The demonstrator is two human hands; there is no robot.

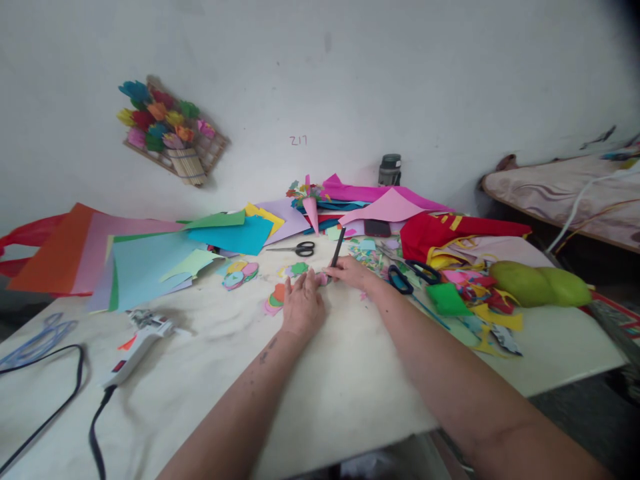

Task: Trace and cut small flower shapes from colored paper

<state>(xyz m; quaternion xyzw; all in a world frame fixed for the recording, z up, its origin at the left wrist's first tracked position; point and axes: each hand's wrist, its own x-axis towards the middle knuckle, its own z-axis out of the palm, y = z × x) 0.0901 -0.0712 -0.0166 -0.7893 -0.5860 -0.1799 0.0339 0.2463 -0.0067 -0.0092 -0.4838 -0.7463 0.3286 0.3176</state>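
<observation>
My right hand (350,272) is closed around a slim black pen (338,247), which stands nearly upright with its lower end over a small pinkish paper piece (325,279). My left hand (304,303) lies flat on the table with fingers stretched out, its fingertips touching that paper's edge. Beside its thumb side and fingertips are a stack of round paper cutouts (275,301) and a green paper cutout (299,268). Farther left sits another pile of coloured paper circles (240,274). Black-handled scissors (305,249) rest just beyond my hands.
A white glue gun (133,357) with a black cord lies at left. Coloured sheets (150,260) spread behind it. On the right are blue-handled scissors (400,280), paper scraps (370,252), a red cloth (450,233) and green fruit (540,283). A phone (377,229) lies at the back.
</observation>
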